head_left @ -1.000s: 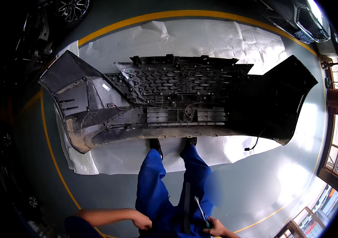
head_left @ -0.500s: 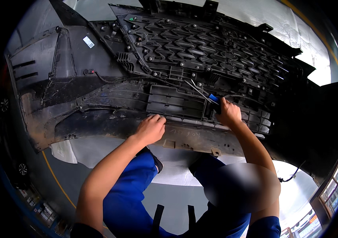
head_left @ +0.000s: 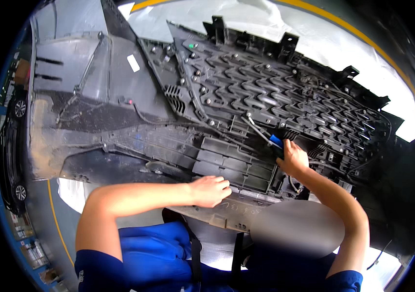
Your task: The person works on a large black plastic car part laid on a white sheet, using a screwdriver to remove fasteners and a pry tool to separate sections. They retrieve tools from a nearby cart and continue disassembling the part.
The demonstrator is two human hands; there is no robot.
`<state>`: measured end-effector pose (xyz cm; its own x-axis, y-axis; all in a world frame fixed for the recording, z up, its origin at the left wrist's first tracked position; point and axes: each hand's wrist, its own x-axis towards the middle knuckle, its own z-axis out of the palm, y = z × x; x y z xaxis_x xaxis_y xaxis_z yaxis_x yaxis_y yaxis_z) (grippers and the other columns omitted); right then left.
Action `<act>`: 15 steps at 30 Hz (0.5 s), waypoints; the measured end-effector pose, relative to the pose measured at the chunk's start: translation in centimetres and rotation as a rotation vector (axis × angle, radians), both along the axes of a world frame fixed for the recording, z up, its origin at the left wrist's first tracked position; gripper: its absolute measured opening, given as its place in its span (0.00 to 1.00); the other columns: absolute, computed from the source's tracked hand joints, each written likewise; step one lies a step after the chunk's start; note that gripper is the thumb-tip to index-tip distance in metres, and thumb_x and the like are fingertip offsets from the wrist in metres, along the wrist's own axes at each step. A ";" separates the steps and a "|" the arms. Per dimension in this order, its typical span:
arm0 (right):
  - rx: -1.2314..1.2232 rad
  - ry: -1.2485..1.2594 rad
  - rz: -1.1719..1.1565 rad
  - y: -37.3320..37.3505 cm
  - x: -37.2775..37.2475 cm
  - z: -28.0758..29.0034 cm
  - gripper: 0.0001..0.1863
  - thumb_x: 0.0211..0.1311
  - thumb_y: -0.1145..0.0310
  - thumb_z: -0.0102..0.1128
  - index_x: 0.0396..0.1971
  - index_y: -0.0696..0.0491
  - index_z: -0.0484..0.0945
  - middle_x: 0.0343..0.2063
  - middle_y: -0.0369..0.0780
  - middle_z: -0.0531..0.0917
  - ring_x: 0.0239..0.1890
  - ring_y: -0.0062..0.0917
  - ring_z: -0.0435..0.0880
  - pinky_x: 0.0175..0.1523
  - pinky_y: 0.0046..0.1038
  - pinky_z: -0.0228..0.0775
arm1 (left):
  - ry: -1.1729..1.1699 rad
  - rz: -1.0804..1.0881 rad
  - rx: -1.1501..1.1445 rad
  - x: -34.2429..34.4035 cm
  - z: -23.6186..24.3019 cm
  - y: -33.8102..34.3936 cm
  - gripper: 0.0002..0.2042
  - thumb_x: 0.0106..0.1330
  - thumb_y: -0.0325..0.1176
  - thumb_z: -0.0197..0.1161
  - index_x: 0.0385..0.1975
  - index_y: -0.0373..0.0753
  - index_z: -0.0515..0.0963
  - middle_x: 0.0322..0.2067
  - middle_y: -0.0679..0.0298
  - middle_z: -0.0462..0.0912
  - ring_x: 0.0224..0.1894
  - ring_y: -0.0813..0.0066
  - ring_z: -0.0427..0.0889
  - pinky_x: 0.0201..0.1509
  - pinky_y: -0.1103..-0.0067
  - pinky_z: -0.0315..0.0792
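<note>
The inner side of a large black car bumper (head_left: pixel 83 117) lies before me, with a zigzag-patterned grille (head_left: pixel 270 95) fixed in it by several screws. My right hand (head_left: pixel 293 158) is closed around a blue-handled tool (head_left: pixel 276 141) with long, thin metal shafts, whose exact kind I cannot make out. Its tip points up and left, near the grille's lower border. Beside a slatted lower vent panel (head_left: pixel 232 165), my left hand (head_left: pixel 210 191) is at the bumper's near edge. The fingers are curled together, and whatever they may hold is hidden.
A thin cable (head_left: pixel 142 114) with a red-ended plug runs along the bumper. White sheeting (head_left: pixel 159 19) spreads beneath it. Yellow floor lines (head_left: pixel 61 214) pass on the left and at the back. A dark car (head_left: pixel 10 160) stands at far left.
The view has shifted, so the bumper appears lower and further right. My left forearm now lies more level, with its hand further right along the near edge. The right hand still grips the blue-handled tool.
</note>
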<state>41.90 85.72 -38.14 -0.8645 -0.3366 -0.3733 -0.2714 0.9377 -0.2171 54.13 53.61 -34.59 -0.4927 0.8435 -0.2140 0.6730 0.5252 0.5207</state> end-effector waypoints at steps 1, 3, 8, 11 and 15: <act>0.003 0.025 0.002 0.0 0.0 0.0 0.32 0.52 0.56 0.72 0.51 0.56 0.68 0.44 0.47 0.80 0.51 0.41 0.82 0.50 0.40 0.79 | 0.024 -0.013 -0.019 0.2 -0.2 0.5 0.11 0.57 0.33 0.63 0.37 0.36 0.75 0.38 0.57 0.77 0.44 0.58 0.79 0.45 0.66 0.78; 0.009 0.070 0.020 0.3 0.6 0.4 0.34 0.51 0.56 0.73 0.53 0.55 0.68 0.45 0.47 0.79 0.51 0.43 0.81 0.49 0.41 0.80 | -0.024 0.004 -0.054 1.1 -0.1 1.6 0.10 0.57 0.33 0.63 0.36 0.36 0.75 0.38 0.56 0.76 0.43 0.57 0.79 0.45 0.66 0.78; 0.090 0.152 0.089 0.7 1.1 0.7 0.41 0.52 0.54 0.71 0.64 0.53 0.65 0.46 0.45 0.78 0.50 0.38 0.82 0.49 0.39 0.79 | -0.128 -0.107 -0.061 1.6 -1.0 2.8 0.08 0.60 0.33 0.62 0.35 0.37 0.75 0.38 0.56 0.77 0.43 0.56 0.80 0.45 0.63 0.79; 0.139 0.343 0.315 1.2 0.7 -0.2 0.31 0.59 0.64 0.61 0.63 0.53 0.68 0.39 0.42 0.78 0.43 0.33 0.81 0.45 0.36 0.74 | -0.180 -0.095 -0.079 2.6 -1.2 1.8 0.08 0.61 0.33 0.61 0.35 0.37 0.76 0.37 0.56 0.78 0.44 0.56 0.81 0.46 0.63 0.79; 0.112 0.472 0.320 0.9 0.0 -0.4 0.22 0.59 0.69 0.56 0.55 0.53 0.73 0.37 0.40 0.78 0.43 0.33 0.81 0.49 0.37 0.70 | -0.222 -0.076 -0.122 3.0 -0.1 1.2 0.08 0.62 0.34 0.59 0.36 0.37 0.76 0.37 0.55 0.80 0.43 0.54 0.82 0.46 0.60 0.79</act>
